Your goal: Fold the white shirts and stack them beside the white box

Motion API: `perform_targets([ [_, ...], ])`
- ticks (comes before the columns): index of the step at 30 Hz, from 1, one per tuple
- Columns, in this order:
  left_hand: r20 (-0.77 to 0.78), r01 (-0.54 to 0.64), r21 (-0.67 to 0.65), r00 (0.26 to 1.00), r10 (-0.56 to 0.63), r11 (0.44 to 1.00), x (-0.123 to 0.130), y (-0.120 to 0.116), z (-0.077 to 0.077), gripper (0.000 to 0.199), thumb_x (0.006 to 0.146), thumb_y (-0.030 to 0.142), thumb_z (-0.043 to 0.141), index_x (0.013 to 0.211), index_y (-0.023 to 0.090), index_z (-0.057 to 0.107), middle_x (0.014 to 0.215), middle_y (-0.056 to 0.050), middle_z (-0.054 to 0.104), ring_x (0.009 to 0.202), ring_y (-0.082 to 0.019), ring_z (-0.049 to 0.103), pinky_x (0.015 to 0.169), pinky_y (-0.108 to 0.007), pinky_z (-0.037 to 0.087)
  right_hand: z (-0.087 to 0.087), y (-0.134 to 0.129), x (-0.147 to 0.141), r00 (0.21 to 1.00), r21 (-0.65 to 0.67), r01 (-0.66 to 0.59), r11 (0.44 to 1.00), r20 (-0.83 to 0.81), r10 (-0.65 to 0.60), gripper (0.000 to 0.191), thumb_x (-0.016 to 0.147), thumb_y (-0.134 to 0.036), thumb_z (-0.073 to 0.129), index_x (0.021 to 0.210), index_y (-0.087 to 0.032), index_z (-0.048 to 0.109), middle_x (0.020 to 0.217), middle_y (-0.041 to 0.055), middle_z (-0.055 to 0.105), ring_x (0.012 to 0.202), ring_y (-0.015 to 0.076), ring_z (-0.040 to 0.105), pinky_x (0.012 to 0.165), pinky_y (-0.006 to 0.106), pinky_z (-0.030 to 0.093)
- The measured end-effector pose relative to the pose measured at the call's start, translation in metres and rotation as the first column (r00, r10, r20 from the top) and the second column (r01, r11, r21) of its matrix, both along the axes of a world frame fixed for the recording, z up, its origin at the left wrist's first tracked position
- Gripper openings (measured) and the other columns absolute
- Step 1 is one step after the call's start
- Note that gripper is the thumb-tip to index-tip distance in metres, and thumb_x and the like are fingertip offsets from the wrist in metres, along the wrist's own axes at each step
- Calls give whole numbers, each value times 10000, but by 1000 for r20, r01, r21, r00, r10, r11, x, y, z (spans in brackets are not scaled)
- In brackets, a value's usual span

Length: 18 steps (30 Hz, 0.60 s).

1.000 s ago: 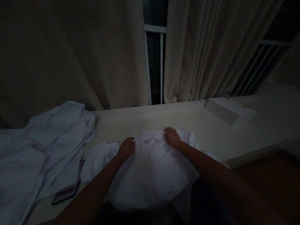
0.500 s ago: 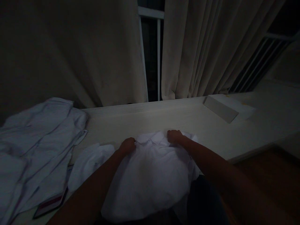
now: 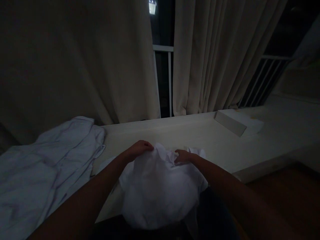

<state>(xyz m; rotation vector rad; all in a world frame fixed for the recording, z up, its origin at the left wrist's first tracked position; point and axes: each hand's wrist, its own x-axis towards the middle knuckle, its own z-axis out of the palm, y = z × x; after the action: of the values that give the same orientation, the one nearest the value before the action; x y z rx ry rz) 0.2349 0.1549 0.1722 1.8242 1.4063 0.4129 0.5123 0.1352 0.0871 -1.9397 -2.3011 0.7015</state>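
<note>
A thin white shirt (image 3: 160,193) hangs bunched over the front of the pale ledge and my lap. My left hand (image 3: 140,147) is closed on its upper edge, on the left side. On the right, my right hand (image 3: 183,156) grips the same edge, with fingers curled into the folds. Between the two hands the cloth is gathered and creased. Part of it lies on the ledge behind my right hand. My fingertips are partly hidden by the fabric and the dim light.
On the left a large pile of pale, striped cloth (image 3: 50,166) covers the ledge (image 3: 132,135). A grey-white box or folded card (image 3: 230,124) lies at the right. Beige curtains (image 3: 120,66) and a white railing (image 3: 163,48) stand behind. The floor (image 3: 282,193) is at lower right.
My hands have come closer together, and the shirt's upper edge between them has gone from spread to bunched. The view has tilted up, showing more of the window.
</note>
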Motion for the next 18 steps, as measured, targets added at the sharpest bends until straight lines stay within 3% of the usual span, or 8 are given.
perform_targets([
  [2,51,-3,61,999,0,998,1,-10,21,326,692,473,603,835,184,655,780,-20,677,701,-152,600,615,-258,433,1,-12,-4,996,28,-24,999,-85,26,430,629,-259,764,1051,-196,713,1065,83,711,952,228,645,749,253,457],
  [5,88,-21,173,996,6,985,-2,-23,51,304,701,470,592,832,198,619,764,2,653,683,-131,571,610,-248,408,10,-21,-2,965,108,44,993,-261,-14,61,630,-216,738,676,-199,702,703,20,691,747,199,641,651,252,434],
  [7,83,-47,246,996,27,968,-8,-28,68,299,707,472,590,830,198,593,741,6,633,667,-126,550,596,-244,385,25,-20,5,937,165,130,978,-342,-67,95,699,-235,667,620,-182,669,584,-8,621,661,177,616,598,241,417],
  [11,42,-129,385,992,122,914,-24,-31,98,310,722,477,575,841,192,565,709,2,585,660,-138,515,571,-248,339,83,-10,31,891,283,224,932,-446,-79,254,841,-320,518,839,-153,709,702,-2,654,707,166,613,596,226,429],
  [14,31,-150,440,988,152,885,-38,-33,117,341,734,495,553,888,191,563,737,-3,587,671,-146,522,572,-250,347,139,-9,51,825,389,255,885,-565,10,285,816,-358,576,945,-149,721,834,21,693,772,170,617,633,231,446],
  [18,-11,4,347,1000,0,938,-48,-39,128,466,678,457,607,1072,215,558,879,-16,659,745,-156,590,615,-245,403,198,-18,65,777,465,276,842,-623,89,261,696,-318,720,883,-137,740,802,43,700,721,159,606,622,232,440],
])
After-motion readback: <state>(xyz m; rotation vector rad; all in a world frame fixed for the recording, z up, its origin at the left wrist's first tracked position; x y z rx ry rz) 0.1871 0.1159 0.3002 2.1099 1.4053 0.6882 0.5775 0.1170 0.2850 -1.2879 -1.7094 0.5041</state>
